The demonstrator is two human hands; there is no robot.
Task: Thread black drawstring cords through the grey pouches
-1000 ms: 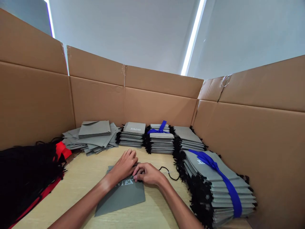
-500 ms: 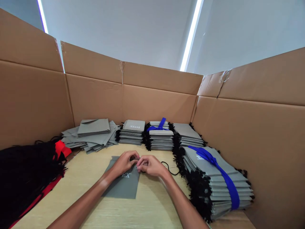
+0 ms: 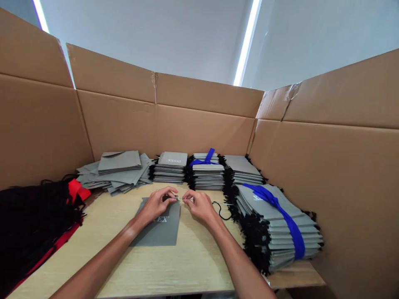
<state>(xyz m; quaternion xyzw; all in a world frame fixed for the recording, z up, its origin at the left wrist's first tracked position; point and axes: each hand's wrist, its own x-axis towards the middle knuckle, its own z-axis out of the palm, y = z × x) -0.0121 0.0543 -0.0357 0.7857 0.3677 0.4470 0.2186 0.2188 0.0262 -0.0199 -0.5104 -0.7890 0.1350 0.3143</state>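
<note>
A flat grey paper bag [image 3: 162, 230] with white lettering lies on the wooden table [image 3: 174, 265] in front of me. My left hand [image 3: 157, 204] rests on its top edge, fingers pinched there. My right hand [image 3: 199, 204] is just to the right, pinching the tip of a black cord [image 3: 222, 211] that loops off toward the right. The two hands are a few centimetres apart, with a thin cord end between them.
Stacks of grey bags stand along the back [image 3: 170, 168], some tied with blue ribbon [image 3: 204, 160]. A big ribboned stack [image 3: 274, 226] sits at the right. Loose grey bags [image 3: 115, 172] lie back left. Black cords with red ties [image 3: 34, 220] fill the left. Cardboard walls [image 3: 327, 174] surround the table.
The bag has been turned and slid toward the back. My hands moved up to its top edge and drew slightly apart, the right one pulling the cord tip.
</note>
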